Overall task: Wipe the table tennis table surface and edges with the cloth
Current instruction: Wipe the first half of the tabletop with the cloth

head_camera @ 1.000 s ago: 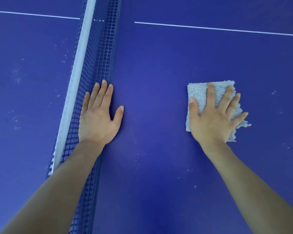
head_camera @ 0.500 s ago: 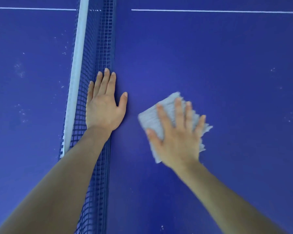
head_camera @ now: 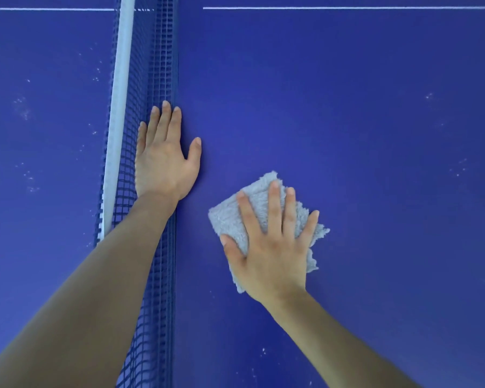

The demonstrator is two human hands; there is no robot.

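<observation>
The blue table tennis table (head_camera: 347, 107) fills the view. A folded, fluffy light grey cloth (head_camera: 230, 219) lies flat on it, right of the net. My right hand (head_camera: 272, 247) presses down on the cloth with fingers spread and straight. My left hand (head_camera: 163, 158) lies flat on the table, fingers straight, its outer edge against the foot of the net (head_camera: 154, 65).
The dark blue mesh net with a white top band (head_camera: 121, 79) runs from top to bottom at left of centre. A white line (head_camera: 347, 7) crosses the table at the top. Small white specks dot the surface on both sides of the net.
My right hand has slid the cloth from the right toward the net and nearer to me, turning it slightly. My left hand has stayed flat beside the net.
</observation>
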